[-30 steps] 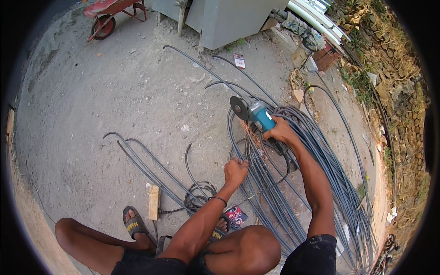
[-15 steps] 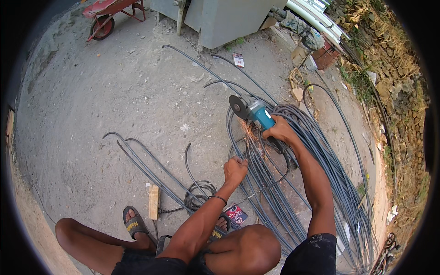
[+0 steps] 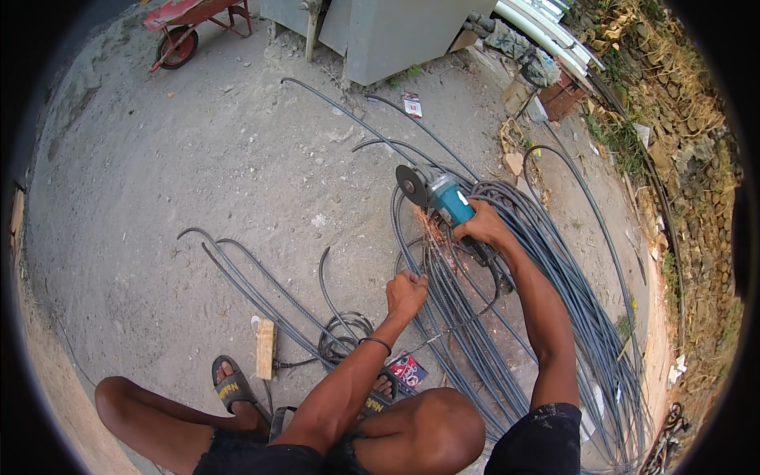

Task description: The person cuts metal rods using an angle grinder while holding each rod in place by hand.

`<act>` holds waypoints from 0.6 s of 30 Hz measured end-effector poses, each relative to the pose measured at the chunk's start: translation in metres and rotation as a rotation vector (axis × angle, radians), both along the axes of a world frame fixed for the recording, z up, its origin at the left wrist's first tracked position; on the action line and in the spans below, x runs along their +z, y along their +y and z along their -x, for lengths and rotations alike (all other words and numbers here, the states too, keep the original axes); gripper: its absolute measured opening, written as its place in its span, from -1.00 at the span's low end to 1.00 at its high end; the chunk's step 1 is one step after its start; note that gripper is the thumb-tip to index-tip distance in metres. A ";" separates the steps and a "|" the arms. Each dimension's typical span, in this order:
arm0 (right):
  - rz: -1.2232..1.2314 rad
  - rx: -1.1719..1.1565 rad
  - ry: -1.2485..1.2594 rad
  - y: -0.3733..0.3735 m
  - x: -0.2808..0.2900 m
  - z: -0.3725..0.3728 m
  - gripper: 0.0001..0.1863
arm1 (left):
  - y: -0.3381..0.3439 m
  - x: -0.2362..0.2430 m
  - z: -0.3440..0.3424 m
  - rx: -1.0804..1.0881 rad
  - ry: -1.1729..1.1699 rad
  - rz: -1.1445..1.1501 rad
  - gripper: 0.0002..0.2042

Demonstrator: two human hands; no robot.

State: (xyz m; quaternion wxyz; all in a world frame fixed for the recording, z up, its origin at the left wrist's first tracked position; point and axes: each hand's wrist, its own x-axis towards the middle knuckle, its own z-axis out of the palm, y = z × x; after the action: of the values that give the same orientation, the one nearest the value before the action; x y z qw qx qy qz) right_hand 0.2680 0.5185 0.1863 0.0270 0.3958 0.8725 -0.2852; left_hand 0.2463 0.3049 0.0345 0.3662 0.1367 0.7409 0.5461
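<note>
"Containers?"
"Red wheelbarrow [image 3: 194,12], far left; contents unclear."
"Hands?"
"Right hand [image 3: 483,226] grips the teal, grey-headed grinder [image 3: 451,202], right of centre, sparking; left hand [image 3: 407,294] curls at ribbed rods [image 3: 455,317]; whether gripping, I can't tell."

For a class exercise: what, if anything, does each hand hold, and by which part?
The right hand holds the angle grinder by its blue body's rear. The left hand curls at the steel rods; whether it grips one is unclear.

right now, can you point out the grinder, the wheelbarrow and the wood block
grinder [image 3: 453,204], head view, on its blue body
wheelbarrow [image 3: 187,12], head view, on its red tray
wood block [image 3: 265,351], head view, on its upper face
</note>
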 end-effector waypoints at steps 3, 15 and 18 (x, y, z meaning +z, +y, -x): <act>-0.005 0.003 -0.004 0.001 0.001 0.000 -0.42 | 0.001 -0.001 0.000 -0.041 0.113 0.016 -0.75; -0.017 0.026 -0.017 0.000 0.002 0.001 -0.38 | 0.000 0.003 0.001 -0.003 0.003 0.008 -0.71; -0.024 0.023 -0.031 0.000 0.002 0.001 -0.37 | -0.002 0.005 0.001 -0.041 0.101 0.016 -0.74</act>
State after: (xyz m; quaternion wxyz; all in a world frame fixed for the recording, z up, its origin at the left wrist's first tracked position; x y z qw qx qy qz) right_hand 0.2669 0.5183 0.1885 0.0390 0.3906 0.8797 -0.2684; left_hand 0.2451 0.3032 0.0394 0.3403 0.1763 0.7600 0.5248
